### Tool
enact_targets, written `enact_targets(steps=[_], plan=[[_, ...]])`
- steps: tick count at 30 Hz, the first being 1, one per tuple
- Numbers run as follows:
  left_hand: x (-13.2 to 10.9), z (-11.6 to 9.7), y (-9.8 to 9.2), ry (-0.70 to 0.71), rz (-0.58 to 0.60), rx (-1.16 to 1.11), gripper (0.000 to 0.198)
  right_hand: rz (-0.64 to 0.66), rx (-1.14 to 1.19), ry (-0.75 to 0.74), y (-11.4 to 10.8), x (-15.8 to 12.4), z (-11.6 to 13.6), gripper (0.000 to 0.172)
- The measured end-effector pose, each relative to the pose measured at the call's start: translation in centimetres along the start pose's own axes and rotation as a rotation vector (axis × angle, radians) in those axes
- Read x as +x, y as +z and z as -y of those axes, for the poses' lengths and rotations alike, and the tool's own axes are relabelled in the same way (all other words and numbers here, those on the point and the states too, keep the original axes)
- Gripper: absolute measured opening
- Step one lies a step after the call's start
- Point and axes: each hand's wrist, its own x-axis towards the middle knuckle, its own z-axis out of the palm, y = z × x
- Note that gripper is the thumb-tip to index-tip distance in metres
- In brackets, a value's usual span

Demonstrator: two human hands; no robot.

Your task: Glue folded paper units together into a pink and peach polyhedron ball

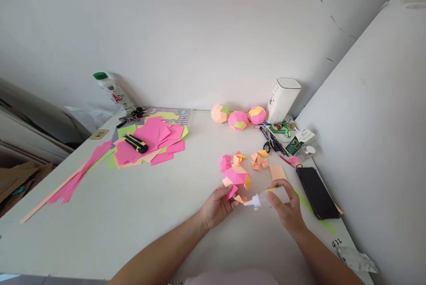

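My left hand (218, 207) is closed on a half-built pink and orange paper ball (237, 178), holding it at its lower edge just above the white table (133, 214). My right hand (289, 207) grips a small clear glue bottle (266, 198) lying sideways, its white nozzle pointing left at the ball's lower flap. Loose folded pink and orange paper units (259, 160) lie just behind the ball. A flat orange square (277, 172) sits beside my right hand.
Three finished paper balls (238, 119) stand by the far wall beside a white box (282, 99). A pile of pink sheets (151, 141) with a cutter (136, 143) lies left; paper strips (76, 178) further left. Scissors (268, 141), a black phone (317, 192), a bottle (113, 90) and keys (131, 115) are around.
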Motion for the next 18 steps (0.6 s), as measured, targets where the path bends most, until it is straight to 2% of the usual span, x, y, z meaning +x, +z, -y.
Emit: enact_targets(steps=[6,9,13,18], plan=[[0.06,0.13,-0.26,-0.009,0.001,-0.029,0.012,-0.004,0.137,0.091,-0.12,0.01,-0.98,0.022],[-0.01,0.14,-0.21,-0.004,0.006,-0.022,0.014,0.020,0.142,0.080,-0.13,0.04,-1.11,0.022],[-0.08,0.09,-0.09,-0.004,0.032,-0.006,0.017,0.078,0.086,-0.005,-0.03,-0.14,-0.65,0.020],[-0.06,0.08,-0.04,-0.004,0.040,0.005,0.017,0.126,0.012,-0.180,0.11,-0.35,-0.21,0.017]])
